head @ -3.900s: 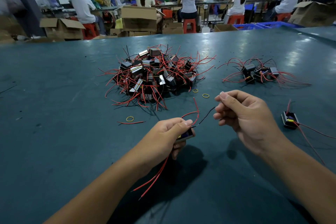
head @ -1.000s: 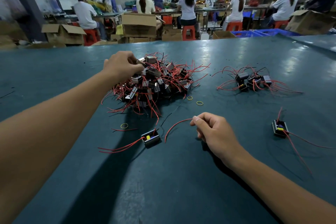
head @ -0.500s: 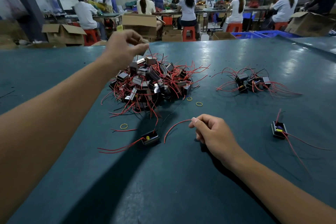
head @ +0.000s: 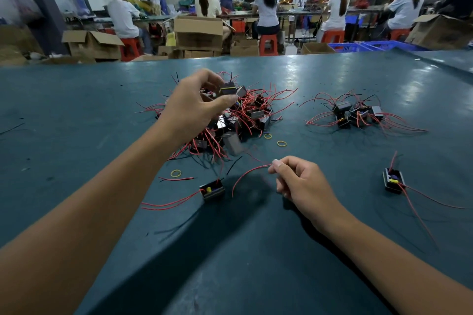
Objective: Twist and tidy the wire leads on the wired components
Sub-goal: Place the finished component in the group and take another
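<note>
Head view of a dark teal work table (head: 332, 250). The left hand (head: 194, 107) is raised over the large heap of small black box-shaped components with red wire leads (head: 245, 120), its thumb and fingers pinching one black component with a yellow stripe (head: 227, 91) above the heap. The right hand (head: 302, 181) rests low over the table, fingers curled, its fingertips (head: 275, 163) pinching the end of a curved red wire lead (head: 245, 174); this lead arcs toward a single black component with a yellow top part (head: 212, 190) lying on the table just left of the hand, though whether it joins that component cannot be told. Two more red leads (head: 169, 204) trail leftward from that component. To the right lie a smaller cluster of like components (head: 353, 115) and, nearer, a lone black component with long red leads (head: 394, 181). Three yellow rubber bands lie on the table: two (head: 281, 143) beside the heap's right edge, one (head: 176, 173) near its front. Beyond the table, seated workers in white caps (head: 266, 5) and open cardboard boxes (head: 198, 33).
</note>
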The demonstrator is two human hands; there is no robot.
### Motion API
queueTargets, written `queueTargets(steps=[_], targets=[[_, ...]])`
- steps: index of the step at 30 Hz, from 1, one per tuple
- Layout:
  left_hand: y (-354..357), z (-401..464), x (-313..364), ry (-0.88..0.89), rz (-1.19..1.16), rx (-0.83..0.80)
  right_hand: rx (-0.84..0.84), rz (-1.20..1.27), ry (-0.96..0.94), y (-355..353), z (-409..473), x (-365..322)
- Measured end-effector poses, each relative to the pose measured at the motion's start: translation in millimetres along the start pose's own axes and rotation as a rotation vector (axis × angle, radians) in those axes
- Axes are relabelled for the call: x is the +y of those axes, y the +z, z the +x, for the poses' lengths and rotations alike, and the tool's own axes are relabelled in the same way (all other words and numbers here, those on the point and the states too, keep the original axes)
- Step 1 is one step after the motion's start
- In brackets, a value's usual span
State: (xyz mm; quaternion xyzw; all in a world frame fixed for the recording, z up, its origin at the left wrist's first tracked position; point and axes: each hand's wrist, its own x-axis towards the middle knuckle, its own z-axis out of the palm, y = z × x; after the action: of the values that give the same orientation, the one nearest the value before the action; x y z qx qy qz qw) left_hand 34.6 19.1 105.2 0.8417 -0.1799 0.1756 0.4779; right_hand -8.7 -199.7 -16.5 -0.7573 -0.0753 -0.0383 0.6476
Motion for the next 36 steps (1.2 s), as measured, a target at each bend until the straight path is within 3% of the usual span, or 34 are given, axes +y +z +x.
queueTargets(steps=[3, 5, 7, 11, 17, 21, 27, 34, 36], targets=[[-1, 10, 3, 0.027, 0.027, 0.108, 0.008, 0.026, 0.014, 1, 1, -1], [-13, 29, 10, -0.057, -0.222, 0.365, 0.011, 0.037, 0.026, 0, 2, 0], [-27, 46, 16, -0.076, -0.312, 0.451, 0.009, 0.035, 0.030, 0, 1, 0], [-15, 43, 20, 0.045, 0.080, -0.086, 0.000, 0.045, 0.036, -1, 2, 2], [11, 15, 13, 0.083, 0.214, -0.328, -0.022, 0.124, 0.043, -1, 2, 0], [24, -7, 10, 0.115, 0.237, -0.366, -0.051, 0.227, 0.058, -1, 0, -6], [35, -40, 9, 0.309, 0.168, -0.396, -0.136, 0.440, 0.105, -2, -5, -18], [45, -80, 7, 0.347, -0.003, -0.316, -0.338, 0.561, 0.083, -3, -12, -24], [43, -89, 4, 0.278, -0.064, -0.330, -0.411, 0.581, 0.075, -5, -14, -26]])
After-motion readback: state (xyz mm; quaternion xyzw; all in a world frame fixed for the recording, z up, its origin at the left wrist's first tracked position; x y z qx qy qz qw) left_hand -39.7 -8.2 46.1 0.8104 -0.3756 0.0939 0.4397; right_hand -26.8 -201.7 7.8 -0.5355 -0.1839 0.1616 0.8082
